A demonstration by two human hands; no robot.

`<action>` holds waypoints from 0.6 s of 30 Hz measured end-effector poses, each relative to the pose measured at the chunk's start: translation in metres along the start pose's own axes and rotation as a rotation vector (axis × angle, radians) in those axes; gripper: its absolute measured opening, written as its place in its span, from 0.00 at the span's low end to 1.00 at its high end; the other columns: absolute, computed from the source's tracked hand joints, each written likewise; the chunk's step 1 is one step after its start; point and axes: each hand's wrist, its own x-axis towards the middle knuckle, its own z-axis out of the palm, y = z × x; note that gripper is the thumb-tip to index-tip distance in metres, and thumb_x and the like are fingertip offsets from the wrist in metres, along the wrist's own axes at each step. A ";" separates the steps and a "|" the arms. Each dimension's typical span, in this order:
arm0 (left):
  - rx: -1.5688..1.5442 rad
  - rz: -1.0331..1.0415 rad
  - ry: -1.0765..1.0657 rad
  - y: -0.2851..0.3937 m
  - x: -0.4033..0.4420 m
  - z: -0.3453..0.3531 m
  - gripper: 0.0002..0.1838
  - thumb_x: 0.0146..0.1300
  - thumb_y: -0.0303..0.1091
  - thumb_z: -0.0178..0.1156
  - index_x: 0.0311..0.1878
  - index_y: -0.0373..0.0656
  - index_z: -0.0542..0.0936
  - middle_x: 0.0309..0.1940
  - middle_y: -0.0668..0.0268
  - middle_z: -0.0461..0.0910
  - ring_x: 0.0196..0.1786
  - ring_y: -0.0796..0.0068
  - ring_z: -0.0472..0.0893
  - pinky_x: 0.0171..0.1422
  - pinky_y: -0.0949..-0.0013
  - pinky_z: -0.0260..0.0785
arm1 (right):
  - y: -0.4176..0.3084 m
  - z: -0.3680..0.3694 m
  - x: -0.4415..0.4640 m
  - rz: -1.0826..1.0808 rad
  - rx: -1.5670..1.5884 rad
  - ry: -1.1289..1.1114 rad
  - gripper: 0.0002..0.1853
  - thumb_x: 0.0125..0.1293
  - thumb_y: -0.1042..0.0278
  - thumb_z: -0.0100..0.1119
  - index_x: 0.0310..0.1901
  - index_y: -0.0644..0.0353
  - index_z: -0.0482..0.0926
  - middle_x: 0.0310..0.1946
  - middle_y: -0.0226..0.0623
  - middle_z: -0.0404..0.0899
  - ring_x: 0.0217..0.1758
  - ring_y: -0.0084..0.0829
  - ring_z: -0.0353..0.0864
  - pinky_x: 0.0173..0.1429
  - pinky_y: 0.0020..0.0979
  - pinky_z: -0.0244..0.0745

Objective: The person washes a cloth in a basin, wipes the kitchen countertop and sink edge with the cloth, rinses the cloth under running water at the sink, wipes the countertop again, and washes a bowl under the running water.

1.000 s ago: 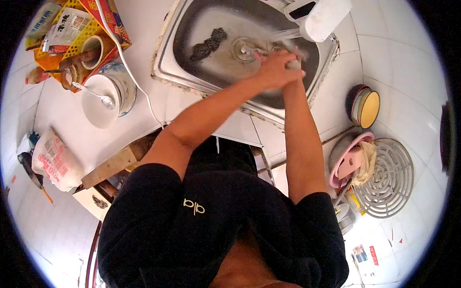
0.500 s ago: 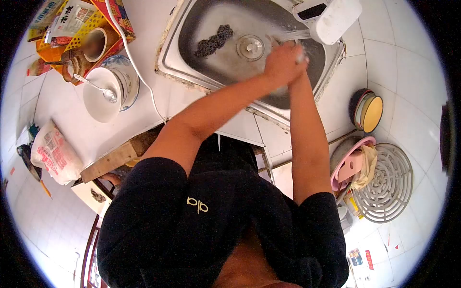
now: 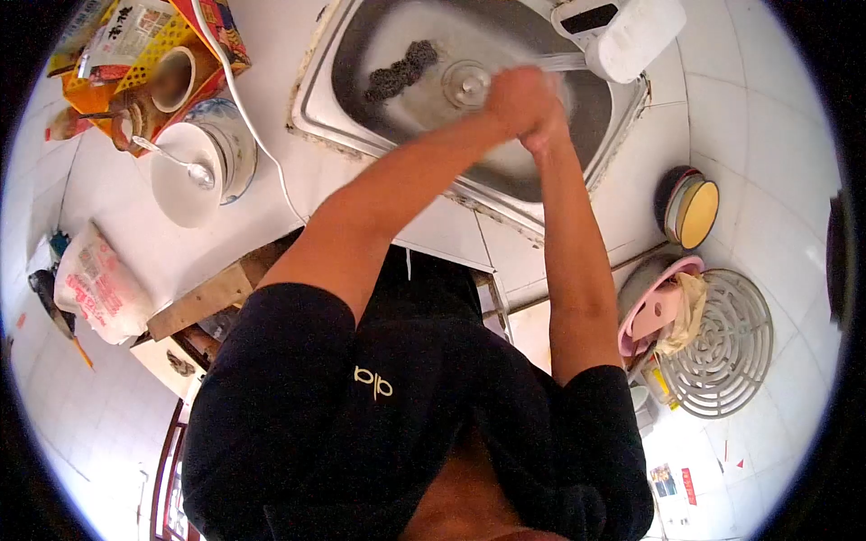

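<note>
Over the right part of the steel sink (image 3: 397, 122), my left hand (image 3: 520, 95) and my right hand (image 3: 547, 129) are pressed together. The left one lies on top and covers most of the right. Motion smears the fingers of both, and whether anything is between the palms cannot be made out. Water runs from the white faucet (image 3: 639, 41) beside them. A dark scouring pad (image 3: 401, 70) lies in the basin, left of the drain (image 3: 467, 86).
White bowls (image 3: 188, 180) with a spoon stand left of the sink, near an orange box (image 3: 90, 108) of packets and jars. A white cord (image 3: 244, 113) crosses the counter. Stacked bowls (image 3: 696, 212), a pink basin (image 3: 631, 329) and a grey round rack (image 3: 722, 347) are at the right.
Both hands stay together and have shifted slightly left and up since half a second ago. The left hand now covers more of the right. The scouring pad remains in the basin.
</note>
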 end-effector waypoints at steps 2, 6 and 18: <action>-0.094 -0.128 0.090 -0.020 0.026 -0.005 0.16 0.55 0.42 0.60 0.40 0.39 0.80 0.41 0.50 0.82 0.43 0.49 0.81 0.48 0.55 0.73 | -0.006 0.010 0.007 -0.135 -0.248 0.205 0.17 0.72 0.58 0.44 0.55 0.58 0.71 0.49 0.38 0.78 0.55 0.35 0.76 0.60 0.38 0.72; -0.383 -0.088 -0.180 -0.046 0.039 -0.021 0.17 0.54 0.46 0.61 0.39 0.43 0.83 0.37 0.54 0.83 0.40 0.53 0.82 0.48 0.57 0.72 | -0.015 0.057 -0.016 -0.239 -0.416 0.454 0.14 0.71 0.62 0.48 0.51 0.59 0.75 0.41 0.34 0.77 0.46 0.31 0.76 0.53 0.33 0.70; -0.514 0.057 -0.026 -0.070 0.023 -0.047 0.18 0.66 0.45 0.58 0.46 0.39 0.82 0.33 0.64 0.83 0.37 0.75 0.78 0.46 0.70 0.70 | -0.045 0.029 -0.043 -0.731 -1.523 0.323 0.20 0.60 0.76 0.61 0.56 0.63 0.74 0.45 0.33 0.78 0.49 0.26 0.75 0.57 0.27 0.67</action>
